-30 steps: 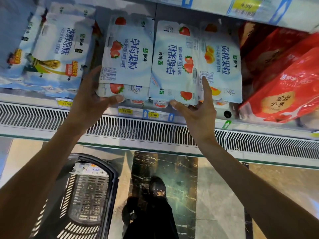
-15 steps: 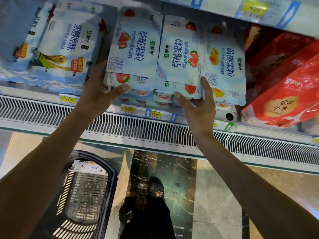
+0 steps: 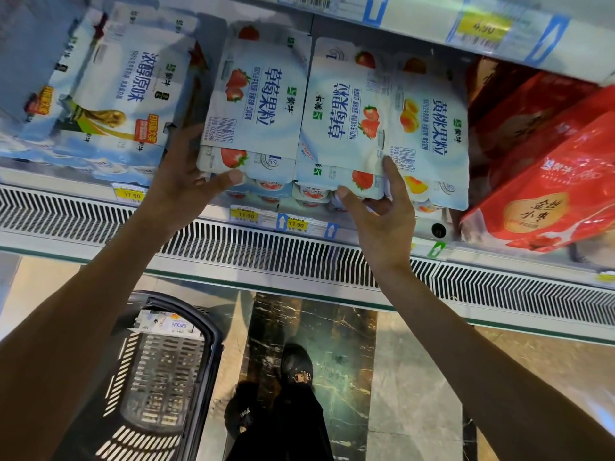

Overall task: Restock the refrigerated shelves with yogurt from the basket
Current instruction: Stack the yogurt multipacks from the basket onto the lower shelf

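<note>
L hand [image 3: 181, 181] grips left strawberry pack [image 3: 259, 104] at near-left corner; R hand [image 3: 382, 221] pinches right strawberry pack [image 3: 346, 121] at near edge. The 2 packs lie far of fingers, long axes near-far.

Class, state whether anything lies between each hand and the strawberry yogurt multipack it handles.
Nothing visible does. The left hand grips the left white strawberry yogurt multipack directly; the right hand grips the right strawberry multipack.
</note>
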